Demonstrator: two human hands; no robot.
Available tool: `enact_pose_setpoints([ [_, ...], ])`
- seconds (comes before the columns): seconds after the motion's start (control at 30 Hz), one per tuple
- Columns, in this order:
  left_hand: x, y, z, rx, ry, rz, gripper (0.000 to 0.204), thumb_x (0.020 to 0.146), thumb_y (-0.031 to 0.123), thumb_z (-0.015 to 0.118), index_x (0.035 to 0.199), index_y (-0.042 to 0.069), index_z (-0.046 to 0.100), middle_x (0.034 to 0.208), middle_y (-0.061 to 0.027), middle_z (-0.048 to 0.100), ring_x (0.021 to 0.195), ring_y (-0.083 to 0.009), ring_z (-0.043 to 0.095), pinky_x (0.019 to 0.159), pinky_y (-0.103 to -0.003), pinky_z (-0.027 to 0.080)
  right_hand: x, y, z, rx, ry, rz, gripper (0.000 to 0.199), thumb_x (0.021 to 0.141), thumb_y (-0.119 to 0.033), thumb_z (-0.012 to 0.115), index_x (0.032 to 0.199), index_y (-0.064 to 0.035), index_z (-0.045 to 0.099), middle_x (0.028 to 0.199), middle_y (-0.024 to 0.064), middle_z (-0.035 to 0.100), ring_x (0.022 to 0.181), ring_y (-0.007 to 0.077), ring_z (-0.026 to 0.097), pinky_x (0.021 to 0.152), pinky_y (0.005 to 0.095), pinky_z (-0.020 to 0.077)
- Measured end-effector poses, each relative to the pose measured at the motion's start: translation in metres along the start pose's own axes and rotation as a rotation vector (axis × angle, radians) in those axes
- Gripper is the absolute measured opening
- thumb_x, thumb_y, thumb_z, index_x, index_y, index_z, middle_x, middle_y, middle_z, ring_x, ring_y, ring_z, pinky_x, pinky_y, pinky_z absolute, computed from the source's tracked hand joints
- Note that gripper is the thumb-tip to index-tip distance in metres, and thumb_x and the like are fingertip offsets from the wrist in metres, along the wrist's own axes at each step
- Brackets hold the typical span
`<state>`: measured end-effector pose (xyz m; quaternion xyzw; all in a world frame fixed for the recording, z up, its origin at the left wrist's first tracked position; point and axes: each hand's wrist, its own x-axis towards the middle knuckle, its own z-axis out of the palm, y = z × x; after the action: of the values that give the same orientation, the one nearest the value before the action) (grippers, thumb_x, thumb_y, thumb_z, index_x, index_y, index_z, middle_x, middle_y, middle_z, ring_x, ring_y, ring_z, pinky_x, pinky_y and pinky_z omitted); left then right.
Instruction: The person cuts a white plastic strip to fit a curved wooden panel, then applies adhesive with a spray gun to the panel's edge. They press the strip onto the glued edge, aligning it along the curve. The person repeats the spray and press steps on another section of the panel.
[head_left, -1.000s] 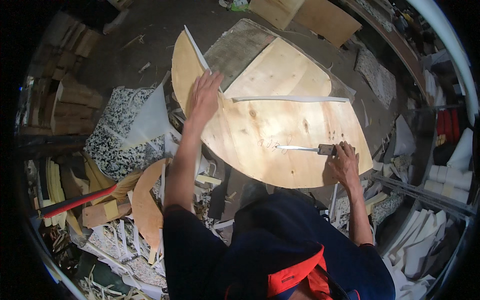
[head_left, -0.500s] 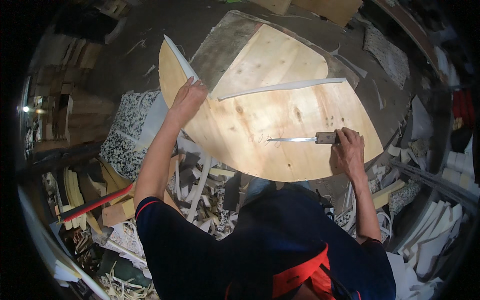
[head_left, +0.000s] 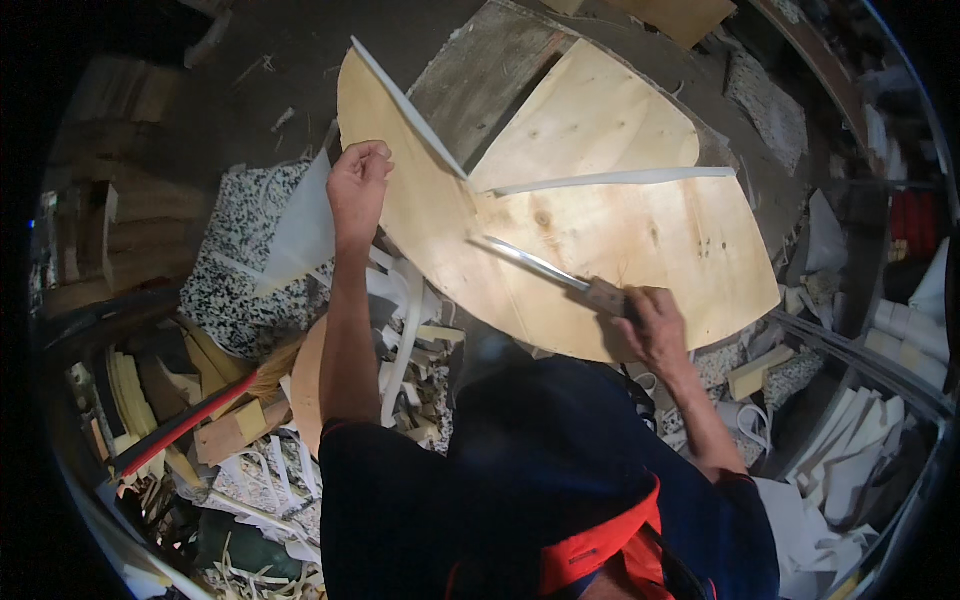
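Observation:
A long-bladed knife with a wooden handle is gripped in my right hand, its blade slanting up to the left over a curved plywood panel. White foam strips run along the panel's notched upper edges: one strip on the left arm, another strip on the right. My left hand is raised at the panel's left edge, its fingers curled together and nothing visible in them. I cannot tell whether it touches the wood.
Beyond the panel lies another pale plywood piece on a grey board. Speckled foam and a white sheet lie left. Foam offcuts litter the floor near me. A red-edged bar juts in at lower left.
My left hand has come off the left foam strip and moved down and left. The knife has swung and shifted left with my right hand. The panel sits further right in view.

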<state>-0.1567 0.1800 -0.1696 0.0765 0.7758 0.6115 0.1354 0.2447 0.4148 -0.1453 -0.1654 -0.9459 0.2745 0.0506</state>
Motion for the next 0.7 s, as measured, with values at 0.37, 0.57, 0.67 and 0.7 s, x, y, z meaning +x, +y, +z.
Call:
enact_pose_setpoints([
  [0.37,-0.044,-0.021,0.038,-0.003,-0.096,-0.189,0.032,0.097,0.032,0.071,0.088,0.0,0.068,0.075,-0.004,0.067,0.062,-0.0116,0.065,0.052,-0.024,0.048,0.075,-0.085,0.084,-0.105,0.078,0.16,0.048,0.086,-0.027,0.078,0.126,-0.0044,0.065,0.105,0.0166,0.066,0.095,0.0343,0.062,0.081,0.0434,0.0533],
  [0.57,-0.038,0.006,0.062,0.315,-0.073,-0.002,0.047,0.086,0.04,0.079,0.073,-0.004,0.069,0.061,-0.0121,0.065,0.055,-0.0216,0.061,0.056,-0.037,0.047,0.088,-0.098,0.086,-0.131,0.072,0.221,0.048,0.087,-0.032,0.076,0.126,-0.0055,0.066,0.105,0.0166,0.066,0.096,0.0348,0.063,0.08,0.0443,0.0534],
  [0.67,-0.031,0.019,0.065,0.395,-0.211,-0.093,0.05,0.087,0.043,0.075,0.084,-0.006,0.07,0.077,-0.0239,0.07,0.072,-0.0388,0.07,0.069,-0.046,0.053,0.093,-0.103,0.086,-0.144,0.051,0.239,0.047,0.088,-0.034,0.075,0.125,-0.0055,0.066,0.106,0.0169,0.066,0.096,0.035,0.063,0.079,0.0446,0.0536],
  [0.7,-0.03,0.019,0.066,0.412,-0.207,-0.086,0.048,0.088,0.041,0.073,0.083,-0.006,0.07,0.078,-0.0245,0.07,0.074,-0.0403,0.07,0.071,-0.047,0.053,0.093,-0.104,0.085,-0.145,0.044,0.245,0.047,0.089,-0.034,0.075,0.125,-0.0055,0.066,0.107,0.0169,0.066,0.097,0.0351,0.063,0.079,0.0447,0.0537],
])
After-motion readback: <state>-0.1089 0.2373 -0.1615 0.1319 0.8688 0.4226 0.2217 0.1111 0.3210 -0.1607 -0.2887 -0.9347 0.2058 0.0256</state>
